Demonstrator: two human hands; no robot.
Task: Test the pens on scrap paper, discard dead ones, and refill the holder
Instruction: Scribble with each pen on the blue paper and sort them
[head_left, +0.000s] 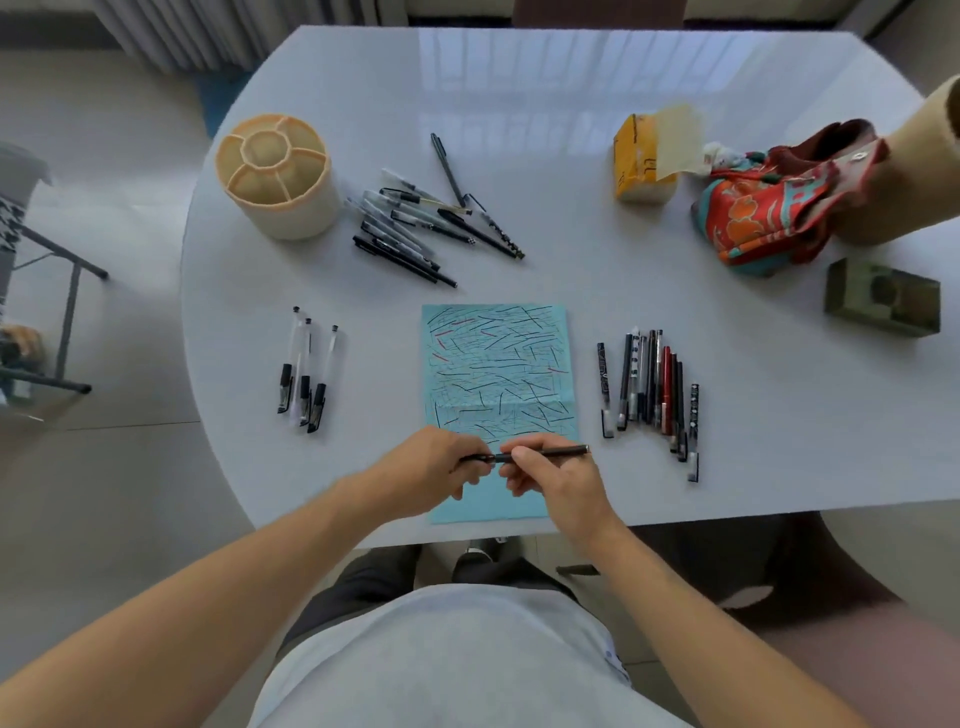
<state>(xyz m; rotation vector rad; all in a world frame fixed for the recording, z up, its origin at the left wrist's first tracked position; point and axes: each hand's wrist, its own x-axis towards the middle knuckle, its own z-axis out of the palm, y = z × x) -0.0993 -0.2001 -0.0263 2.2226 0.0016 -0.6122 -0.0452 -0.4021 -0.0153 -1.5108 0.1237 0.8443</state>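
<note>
Both hands hold one black pen (558, 452) level over the near end of the blue scrap paper (498, 374), which is covered in scribbled strokes. My left hand (431, 467) pinches the pen's left end, perhaps its cap. My right hand (558, 480) grips the barrel, whose tip end pokes out to the right. The cream pen holder (275, 176) with divided compartments stands far left with no pens in it. A loose pile of pens (415, 223) lies beside it. Three clear pens (306, 374) lie left of the paper. A row of several pens (649, 389) lies right of it.
A yellow tissue pack (644, 161) and a red patterned cloth bag (769, 208) sit at the far right, with a dark green box (883, 299) nearer. The white table's (727, 488) front edge runs just under my hands. A folding stand (57, 291) is on the floor at left.
</note>
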